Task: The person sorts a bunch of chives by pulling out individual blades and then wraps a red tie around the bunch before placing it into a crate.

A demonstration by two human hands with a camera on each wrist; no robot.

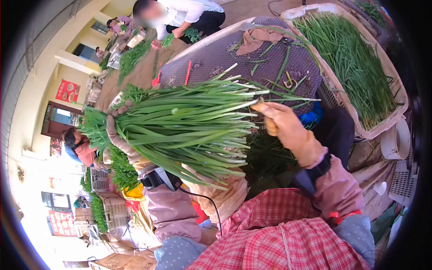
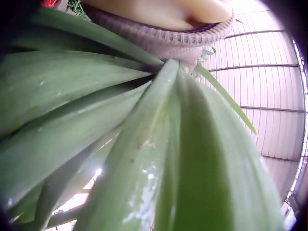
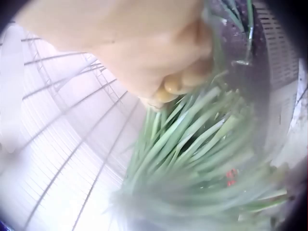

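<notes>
My left hand (image 1: 118,128), in a knitted glove, grips a large bunch of garlic chives (image 1: 189,121) by its leafy part. The bunch lies sideways in the head view, pale stem ends fanned out to the right. Broad green leaves fill the left wrist view, with the glove's ribbed edge (image 2: 192,41) above them. At the upper stem ends is my right hand (image 1: 283,128), fingers curled, pinching at the tip of a chive stem. In the right wrist view its curled fingers (image 3: 180,84) are right at the pale stems, partly blurred.
A purple-grey padded surface (image 1: 198,67) behind the bunch bears loose chives and a brown cloth (image 1: 263,38). At right stands a crate (image 1: 400,96) full of chives, beside a white bucket (image 1: 396,141). Another person (image 1: 191,18) holds chives at the back.
</notes>
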